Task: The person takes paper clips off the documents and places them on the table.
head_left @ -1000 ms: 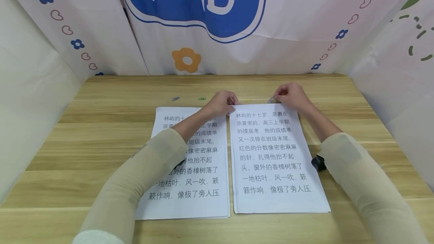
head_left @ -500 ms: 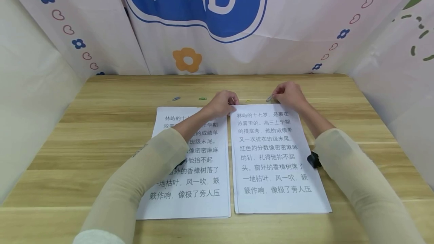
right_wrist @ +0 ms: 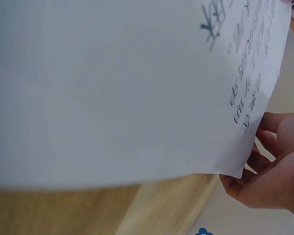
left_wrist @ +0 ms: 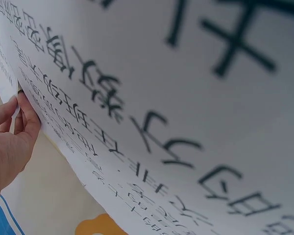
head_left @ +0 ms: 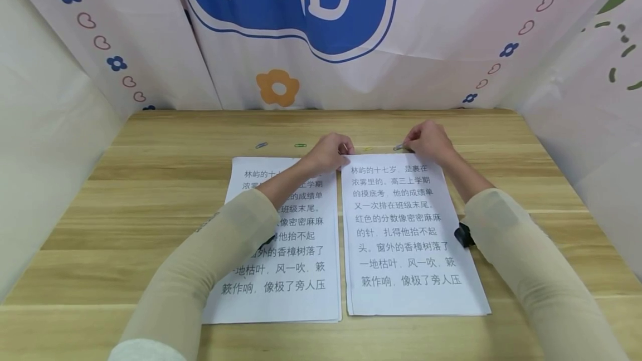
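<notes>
I see the left sheet (head_left: pixel 281 238) flat on the desk (head_left: pixel 150 183). My left hand (head_left: pixel 328 152) pinches the top left corner of the right sheet (head_left: pixel 406 238), which lies just beside it. My right hand (head_left: pixel 426 141) grips a paper clip (head_left: pixel 398 147) at that sheet's top edge.

We extend both forearms forward over the right sheet (head_left: pixel 406 238), sleeves covering them to the wrists. Our left hand (head_left: pixel 328 153) rests with fingers curled at the sheet's far left corner. Our right hand (head_left: pixel 428 141) sits at its far edge, fingertips pinched together there.
</notes>
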Motion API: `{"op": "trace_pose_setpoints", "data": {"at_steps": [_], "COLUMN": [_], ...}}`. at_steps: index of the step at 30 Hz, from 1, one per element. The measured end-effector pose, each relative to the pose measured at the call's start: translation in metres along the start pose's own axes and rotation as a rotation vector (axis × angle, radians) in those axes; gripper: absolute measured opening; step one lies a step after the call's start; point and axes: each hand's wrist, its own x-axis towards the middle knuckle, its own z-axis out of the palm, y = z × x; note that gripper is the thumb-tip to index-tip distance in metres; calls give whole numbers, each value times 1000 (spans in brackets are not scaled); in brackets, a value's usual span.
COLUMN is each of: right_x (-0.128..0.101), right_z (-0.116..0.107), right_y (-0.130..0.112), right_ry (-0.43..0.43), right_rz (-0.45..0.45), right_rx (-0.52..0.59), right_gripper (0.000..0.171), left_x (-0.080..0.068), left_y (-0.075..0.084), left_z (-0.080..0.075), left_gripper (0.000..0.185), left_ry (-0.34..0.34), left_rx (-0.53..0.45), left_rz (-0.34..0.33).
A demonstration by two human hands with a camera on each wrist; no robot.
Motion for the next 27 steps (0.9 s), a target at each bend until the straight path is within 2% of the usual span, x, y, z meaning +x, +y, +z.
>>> {"op": "trace_pose_setpoints", "data": {"at_steps": [9,19,25,27], "right_x": [1,-6,-11,-15], "right_z": [-1,-6,-11,-13], "right_y": [3,4,4,5], "right_ry": [12,11,37,39], "right_rz": [20,-32,-67,-69], "right_rx": [-2,33,32,37], "right_gripper": [14,16,17,18], "left_x": [2,2,-1,-2], "left_y": [0,1,5,6], "left_z": [0,0,-3,-5], "left_gripper": [12,13,28,35], "left_ry": [1,7,-4,-15], "left_rx": [-12,-20,15,53], "left_rz": [-1,-10,-44,-31]}}
